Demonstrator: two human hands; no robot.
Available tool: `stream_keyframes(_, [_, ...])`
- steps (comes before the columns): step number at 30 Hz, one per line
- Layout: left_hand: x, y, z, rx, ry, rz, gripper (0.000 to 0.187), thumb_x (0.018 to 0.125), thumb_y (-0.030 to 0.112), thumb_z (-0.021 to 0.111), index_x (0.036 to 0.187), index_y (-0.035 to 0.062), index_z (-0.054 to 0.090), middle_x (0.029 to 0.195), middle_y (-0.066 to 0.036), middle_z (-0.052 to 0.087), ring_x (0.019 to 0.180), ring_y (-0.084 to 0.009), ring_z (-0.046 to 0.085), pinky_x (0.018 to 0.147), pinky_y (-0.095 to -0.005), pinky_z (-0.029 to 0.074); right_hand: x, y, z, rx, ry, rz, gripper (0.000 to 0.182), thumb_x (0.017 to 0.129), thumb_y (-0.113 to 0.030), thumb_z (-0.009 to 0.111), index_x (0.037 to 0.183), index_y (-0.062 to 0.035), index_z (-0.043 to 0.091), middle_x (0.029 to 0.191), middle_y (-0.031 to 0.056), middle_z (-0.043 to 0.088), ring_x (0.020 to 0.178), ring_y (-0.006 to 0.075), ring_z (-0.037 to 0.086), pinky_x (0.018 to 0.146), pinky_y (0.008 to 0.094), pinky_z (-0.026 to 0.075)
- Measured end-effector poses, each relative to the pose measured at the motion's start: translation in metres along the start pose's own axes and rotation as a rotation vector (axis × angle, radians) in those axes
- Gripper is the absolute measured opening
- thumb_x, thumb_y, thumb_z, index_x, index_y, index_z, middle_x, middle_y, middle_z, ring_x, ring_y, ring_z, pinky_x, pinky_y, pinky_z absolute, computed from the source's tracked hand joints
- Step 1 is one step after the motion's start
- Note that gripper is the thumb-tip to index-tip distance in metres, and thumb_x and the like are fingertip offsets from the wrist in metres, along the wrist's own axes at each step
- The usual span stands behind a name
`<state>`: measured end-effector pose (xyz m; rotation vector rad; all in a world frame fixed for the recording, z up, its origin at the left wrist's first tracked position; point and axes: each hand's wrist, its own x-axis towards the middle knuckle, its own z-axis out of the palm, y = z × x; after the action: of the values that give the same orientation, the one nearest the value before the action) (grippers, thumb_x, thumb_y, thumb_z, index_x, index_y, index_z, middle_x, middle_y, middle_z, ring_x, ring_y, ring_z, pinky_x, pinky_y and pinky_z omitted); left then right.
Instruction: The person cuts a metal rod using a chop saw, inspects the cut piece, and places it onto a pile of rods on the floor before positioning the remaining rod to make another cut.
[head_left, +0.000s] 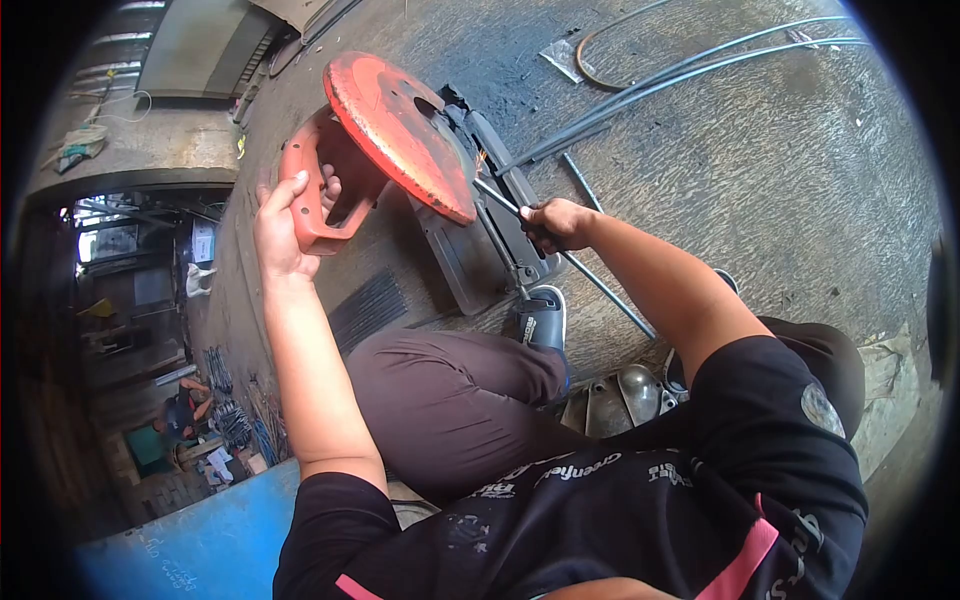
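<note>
My left hand point(288, 222) is wrapped round the orange handle point(308, 195) of a cut-off saw. The saw's round orange blade guard point(395, 130) is worn and scratched, tilted above a grey metal base point(470, 260). My right hand point(560, 224) grips a thin metal rod point(610, 292), whose far end reaches the saw under the guard's edge. Small orange sparks point(480, 160) show at that end. The guard hides most of the blade.
Long metal rods point(680, 78) lie across the floor at the upper right, near a curved brown hose point(582, 60). A short rod piece point(582, 182) lies beyond my right hand. Dark rods point(368, 308) are bundled beside the base. Another person point(182, 412) is at the lower left.
</note>
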<state>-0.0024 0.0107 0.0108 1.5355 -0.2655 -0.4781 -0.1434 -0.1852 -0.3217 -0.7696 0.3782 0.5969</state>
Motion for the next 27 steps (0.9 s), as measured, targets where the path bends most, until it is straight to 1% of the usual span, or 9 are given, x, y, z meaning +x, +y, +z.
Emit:
stream_keyframes(4, [0.002,-0.002,-0.003,-0.01,0.028,0.002,0.082,0.086,0.002,0.058,0.148,0.0059,0.004,0.122,-0.026,0.049,0.102,-0.031,0.06,0.084,-0.0422,0.056,-0.002,-0.003,-0.001,-0.024,-0.004,-0.021,0.03,0.101,-0.036,0.051,0.091,-0.0081,0.052,0.071,0.0017,0.046,0.056,0.0141,0.042,0.051,0.0318,0.038])
stream_keyframes(6, [0.002,-0.005,-0.003,0.027,0.081,-0.005,0.051,0.087,0.005,0.057,0.134,-0.0034,0.039,0.117,-0.023,0.057,0.103,-0.0302,0.063,0.087,-0.0405,0.056,-0.002,-0.002,-0.002,-0.029,-0.006,-0.047,0.027,0.1,-0.033,0.053,0.092,-0.0074,0.052,0.07,0.0019,0.046,0.055,0.0144,0.042,0.051,0.0321,0.039])
stream_keyframes(7, [-0.002,-0.004,0.005,0.053,0.117,0.028,0.059,0.087,0.004,0.057,0.139,0.0003,0.03,0.117,-0.024,0.056,0.102,-0.0309,0.063,0.086,-0.0413,0.056,-0.002,-0.002,-0.001,-0.02,-0.01,-0.06,0.027,0.099,-0.032,0.055,0.093,-0.0067,0.051,0.07,0.0022,0.045,0.055,0.0145,0.043,0.051,0.0322,0.039])
stream_keyframes(9, [-0.003,-0.003,0.008,0.047,0.118,0.036,0.062,0.087,0.005,0.057,0.14,0.0035,0.025,0.118,-0.024,0.056,0.102,-0.0312,0.063,0.085,-0.0414,0.056,-0.003,-0.002,0.0,-0.046,0.014,-0.075,0.026,0.099,-0.031,0.057,0.095,-0.0059,0.051,0.071,0.003,0.046,0.056,0.0146,0.044,0.051,0.0328,0.039])
stream_keyframes(10, [-0.002,0.001,0.007,0.017,0.043,0.03,0.088,0.086,0.0,0.059,0.15,0.0062,-0.002,0.115,-0.025,0.054,0.096,-0.0289,0.062,0.079,-0.0408,0.057,-0.005,-0.004,-0.001,-0.044,0.004,-0.078,0.026,0.098,-0.031,0.058,0.096,-0.0054,0.051,0.072,0.0039,0.047,0.056,0.0151,0.045,0.051,0.0334,0.041])
stream_keyframes(11, [-0.005,-0.001,0.009,0.032,0.079,0.051,0.075,0.087,0.002,0.058,0.148,0.0036,0.015,0.114,-0.023,0.054,0.095,-0.0272,0.062,0.079,-0.0388,0.057,-0.005,-0.004,0.0,-0.067,0.034,-0.086,0.026,0.097,-0.03,0.058,0.097,-0.0049,0.051,0.073,0.0043,0.048,0.057,0.0159,0.047,0.051,0.0338,0.042])
stream_keyframes(13, [-0.002,-0.001,0.004,0.015,0.017,0.016,0.057,0.088,0.004,0.057,0.14,0.0015,0.033,0.112,-0.02,0.056,0.093,-0.0251,0.062,0.078,-0.0368,0.057,-0.004,-0.003,0.001,-0.084,0.043,-0.115,0.026,0.097,-0.029,0.059,0.097,-0.0044,0.051,0.073,0.0046,0.048,0.058,0.0166,0.048,0.051,0.0334,0.042])
stream_keyframes(16, [-0.002,0.0,0.003,0.033,0.021,-0.015,0.045,0.089,0.006,0.056,0.132,0.0009,0.043,0.111,-0.018,0.057,0.092,-0.0235,0.062,0.078,-0.0353,0.057,-0.004,-0.002,0.002,-0.104,0.072,-0.122,0.027,0.097,-0.029,0.06,0.098,-0.0037,0.052,0.074,0.005,0.05,0.059,0.0167,0.048,0.052,0.033,0.042])
stream_keyframes(27, [-0.005,0.001,0.007,0.05,0.045,0.003,0.046,0.09,0.005,0.055,0.134,0.0017,0.041,0.113,-0.018,0.057,0.095,-0.0238,0.062,0.08,-0.0351,0.056,0.007,0.002,-0.004,-0.136,0.117,-0.122,0.03,0.096,-0.03,0.062,0.097,-0.0017,0.053,0.07,0.0063,0.052,0.053,0.0159,0.049,0.046,0.0319,0.04])
